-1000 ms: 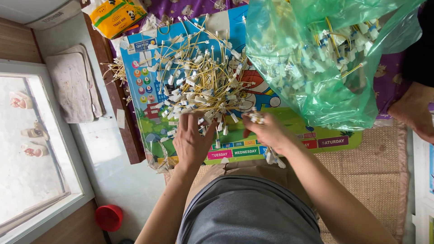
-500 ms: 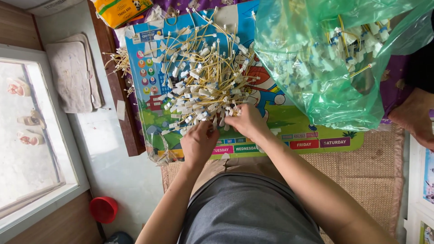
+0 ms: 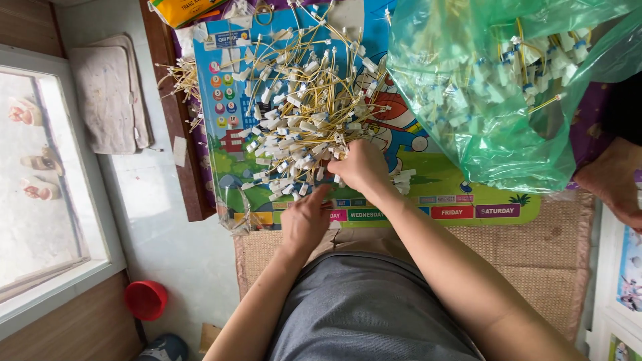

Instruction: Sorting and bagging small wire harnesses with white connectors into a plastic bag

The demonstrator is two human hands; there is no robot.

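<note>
From the head camera I look straight down on both bare arms reaching forward over a grey-clad lap. My right hand (image 3: 361,167) is at the near edge of a heap of thin yellow wires with white plugs (image 3: 301,113); its fingers (image 3: 344,152) are curled down into the tangle, pinching some of the wires, though I cannot tell how many. My left hand (image 3: 306,217) sits just below the heap, with its forefinger stretched up to touch the lowest plugs and the other fingers loosely bent; I see nothing gripped in it.

The heap lies on a colourful picture poster (image 3: 428,180) spread flat, and that in turn lies over a woven straw mat (image 3: 535,241). Just right of the heap, touching the poster's far side, a bulging green plastic bag (image 3: 495,93) holds many more of the same wires with plugs. A few loose white plugs (image 3: 403,180) lie on the poster beside my right wrist.

At the right edge another person's hand (image 3: 612,180) rests by the bag. Left of the poster a smaller bunch of wires (image 3: 180,77) lies on a dark wooden plank (image 3: 180,134). Further left a grey cloth (image 3: 110,97) lies on the pale floor, and a red bowl (image 3: 146,299) stands near my left elbow.
</note>
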